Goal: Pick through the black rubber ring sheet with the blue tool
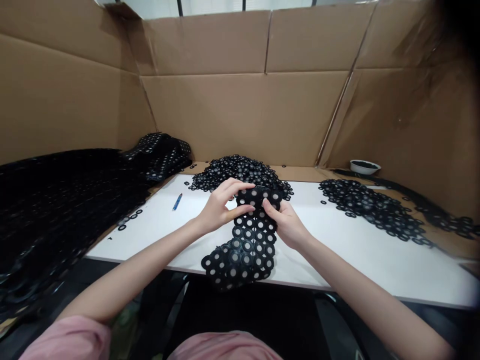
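Observation:
A strip of linked black rings [247, 245], with round pale holes, hangs from both hands and runs down over the front edge of the white board. My left hand [223, 205] pinches the strip's upper left corner between thumb and fingers. On the upper right side, my right hand [287, 222] grips the strip, its thumb lying on the front face and its fingers mostly hidden behind. Just beyond the hands lies a heap of loose black rings [240, 170].
A second ring pile [367, 205] lies to the right, with a white bowl [364, 167] behind it. Large black linked sheets [56, 200] cover the left side. A blue pen-like stick [177, 202] lies on the white board [318, 255]. Cardboard walls [232, 115] enclose the table.

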`<state>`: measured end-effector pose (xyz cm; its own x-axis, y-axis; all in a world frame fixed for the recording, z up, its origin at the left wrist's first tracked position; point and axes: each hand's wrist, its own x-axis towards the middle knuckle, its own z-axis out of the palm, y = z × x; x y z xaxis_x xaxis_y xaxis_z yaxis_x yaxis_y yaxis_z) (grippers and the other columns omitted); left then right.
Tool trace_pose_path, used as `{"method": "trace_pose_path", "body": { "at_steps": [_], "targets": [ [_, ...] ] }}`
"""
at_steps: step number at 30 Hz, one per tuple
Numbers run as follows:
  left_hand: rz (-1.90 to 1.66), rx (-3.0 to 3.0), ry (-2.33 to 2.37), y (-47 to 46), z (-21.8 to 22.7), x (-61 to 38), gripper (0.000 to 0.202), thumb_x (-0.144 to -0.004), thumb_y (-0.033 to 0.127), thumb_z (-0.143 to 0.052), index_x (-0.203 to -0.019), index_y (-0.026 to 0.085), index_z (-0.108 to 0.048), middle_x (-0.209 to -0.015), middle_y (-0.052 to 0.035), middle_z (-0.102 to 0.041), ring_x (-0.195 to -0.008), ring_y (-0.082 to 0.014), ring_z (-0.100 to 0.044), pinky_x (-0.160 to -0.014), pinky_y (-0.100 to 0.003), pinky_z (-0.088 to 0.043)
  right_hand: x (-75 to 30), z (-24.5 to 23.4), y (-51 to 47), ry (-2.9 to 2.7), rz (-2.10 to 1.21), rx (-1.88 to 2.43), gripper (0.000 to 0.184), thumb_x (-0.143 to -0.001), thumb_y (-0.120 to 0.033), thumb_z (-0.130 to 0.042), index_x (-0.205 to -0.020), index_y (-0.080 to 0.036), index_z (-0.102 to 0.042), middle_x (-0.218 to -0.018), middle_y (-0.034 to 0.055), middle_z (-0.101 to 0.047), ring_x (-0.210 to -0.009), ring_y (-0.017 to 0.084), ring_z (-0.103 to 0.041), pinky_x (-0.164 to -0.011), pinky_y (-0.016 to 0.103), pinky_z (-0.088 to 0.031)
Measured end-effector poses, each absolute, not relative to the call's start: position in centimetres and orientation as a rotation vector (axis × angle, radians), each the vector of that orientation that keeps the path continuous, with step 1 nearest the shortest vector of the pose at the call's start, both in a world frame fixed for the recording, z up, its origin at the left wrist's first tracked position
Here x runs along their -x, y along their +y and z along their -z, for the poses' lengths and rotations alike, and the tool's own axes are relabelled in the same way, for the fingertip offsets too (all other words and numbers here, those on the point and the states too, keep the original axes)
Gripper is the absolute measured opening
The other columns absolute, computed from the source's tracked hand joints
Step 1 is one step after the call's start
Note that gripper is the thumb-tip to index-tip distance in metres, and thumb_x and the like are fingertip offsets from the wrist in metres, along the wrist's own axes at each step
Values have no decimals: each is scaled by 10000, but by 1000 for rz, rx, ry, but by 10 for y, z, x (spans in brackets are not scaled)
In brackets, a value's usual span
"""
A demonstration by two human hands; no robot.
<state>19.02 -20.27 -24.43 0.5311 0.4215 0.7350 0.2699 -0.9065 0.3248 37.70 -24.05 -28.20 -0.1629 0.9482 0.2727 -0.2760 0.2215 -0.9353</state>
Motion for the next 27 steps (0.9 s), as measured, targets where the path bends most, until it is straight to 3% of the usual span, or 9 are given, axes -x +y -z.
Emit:
{"method": "trace_pose_path", "body": {
  "at_steps": [3,8,16,19,23,27],
  "targets": [
    [-1321,-2559,630,-182,256,-197,361,-789,346,-686,-1100,186,-596,-914,-45,-617,-769,-138,-532,-657,-254,-429,-380,288,-222,-1314,-1231,749,380,-775,-523,-653,-967,-197,-633,-1020,64,-682,-952,236,-625,-883,381,-480],
    [-1296,-2428,711,-158,275,-209,314,-757,374,-710,-973,165,-616,-939,-60,-634,-836,-164,-571,-684,-263,-448,-392,303,-190,-1420,-1099,830,416,-756,-556,-644,-919,-175,-612,-909,58,-677,-884,217,-611,-807,348,-480],
    [-1199,-2233,809,-156,303,-215,243,-737,341,-727,-831,147,-614,-846,-28,-662,-757,-149,-595,-665,-245,-443,-403,320,-185,-1582,-952,903,354,-719,-503,-674,-732,-162,-583,-728,22,-610,-692,172,-532,-664,307,-432],
    [-1179,-2225,849,-155,311,-217,201,-719,281,-738,-779,146,-602,-805,-8,-657,-717,-137,-580,-633,-231,-422,-406,322,-186,-1636,-876,917,280,-718,-416,-688,-809,-162,-614,-767,23,-612,-718,174,-528,-678,303,-416],
    [-1167,-2201,909,-154,315,-219,166,-693,219,-735,-760,142,-605,-771,-1,-648,-681,-133,-562,-603,-225,-397,-409,321,-184,-1695,-773,934,341,-667,-301,-741,-962,-172,-628,-941,40,-640,-718,160,-516,-654,286,-389],
    [-1155,-2164,921,-153,315,-219,144,-680,209,-723,-743,144,-612,-739,5,-636,-644,-126,-536,-581,-221,-375,-411,319,-184,-1816,-578,943,317,-726,-291,-712,-1008,-196,-602,-933,20,-639,-660,139,-492,-588,262,-358]
  ]
}}
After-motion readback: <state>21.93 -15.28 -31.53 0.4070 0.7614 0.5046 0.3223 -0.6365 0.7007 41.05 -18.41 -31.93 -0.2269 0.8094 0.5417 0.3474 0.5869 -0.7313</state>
